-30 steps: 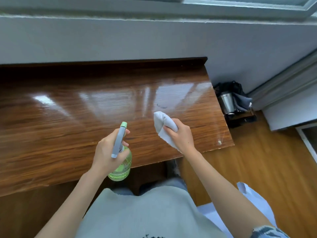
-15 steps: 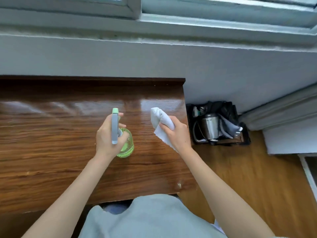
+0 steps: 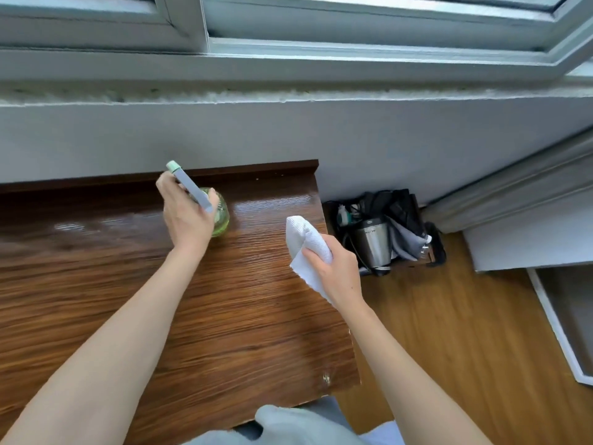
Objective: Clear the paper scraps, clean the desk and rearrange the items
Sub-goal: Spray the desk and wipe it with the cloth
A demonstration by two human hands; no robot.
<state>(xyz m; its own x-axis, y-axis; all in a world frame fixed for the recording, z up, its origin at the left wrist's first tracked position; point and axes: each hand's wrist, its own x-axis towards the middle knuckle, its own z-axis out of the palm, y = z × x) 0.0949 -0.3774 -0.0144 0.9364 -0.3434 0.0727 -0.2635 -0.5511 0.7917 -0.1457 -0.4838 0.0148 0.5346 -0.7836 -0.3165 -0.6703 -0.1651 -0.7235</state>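
A glossy brown wooden desk [image 3: 134, 284] fills the left and middle of the head view. My left hand [image 3: 184, 220] grips a green spray bottle [image 3: 221, 215] with a grey-and-mint nozzle, held over the far right part of the desktop near its back lip. My right hand [image 3: 337, 268] clutches a bunched white cloth [image 3: 305, 242] above the desk's right edge. No paper scraps show on the desk.
To the right of the desk, on the wooden floor [image 3: 465, 332], sits a steel kettle [image 3: 372, 242] among dark bags and a grey cloth. A pale wall and window sill [image 3: 288, 97] run behind the desk. A white frame [image 3: 558, 329] lies at far right.
My left hand has carried the spray bottle forward toward the desk's back edge. My right hand with the cloth has shifted toward the desk's right edge. The camera has moved forward and right.
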